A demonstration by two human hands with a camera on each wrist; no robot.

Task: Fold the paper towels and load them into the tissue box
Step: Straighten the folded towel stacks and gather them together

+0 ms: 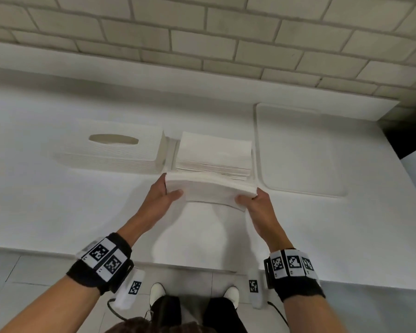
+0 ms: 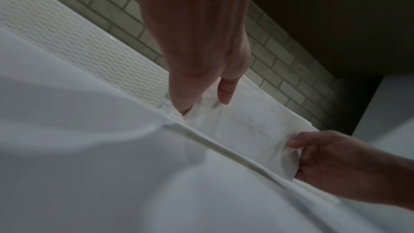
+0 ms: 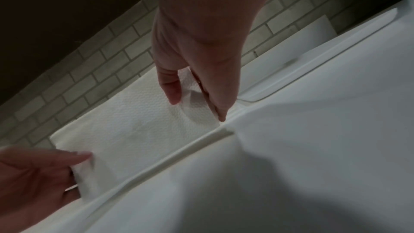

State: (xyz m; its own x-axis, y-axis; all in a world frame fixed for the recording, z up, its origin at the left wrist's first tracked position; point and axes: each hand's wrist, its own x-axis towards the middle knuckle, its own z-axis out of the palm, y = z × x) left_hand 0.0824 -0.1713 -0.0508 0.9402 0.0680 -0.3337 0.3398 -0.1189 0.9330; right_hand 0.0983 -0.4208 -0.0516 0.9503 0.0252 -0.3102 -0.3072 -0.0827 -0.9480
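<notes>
Towels (image 1: 210, 192) in your hands are a soft, light, folded wad, floppy across the middle and quick to fan apart or slide sheet over sheet, so I judge the short ends the right place to grip them, thumb on top and fingers below, with even pressure so the fold stays shut. You hold them just in front of the stack (image 1: 214, 152), slightly above the counter (image 1: 58, 212), with a loose sheet hanging down from their near edge toward you. Your left hand (image 1: 162, 195) pinches the left end, thumb lying flat on the top sheet and the fingers tucked out of sight beneath; the left wrist view shows that thumb pressed down on the embossed paper. Your right hand (image 1: 256, 200) does the same at the right end, thumb on top, fingers curled under the edge. Both hands are therefore clamped on the one wad, well apart from each other, one at each end. The stack sits in what looks like an open base tray, though its rim is mostly hidden. Just left of the stack, and touching that tray, lies the box (image 1: 111, 150) with its oval slot facing up. Right of the stack rests a flat lid (image 1: 298, 150). Keep the wad level, or the hanging sheet may drag and pull the fold open.
</notes>
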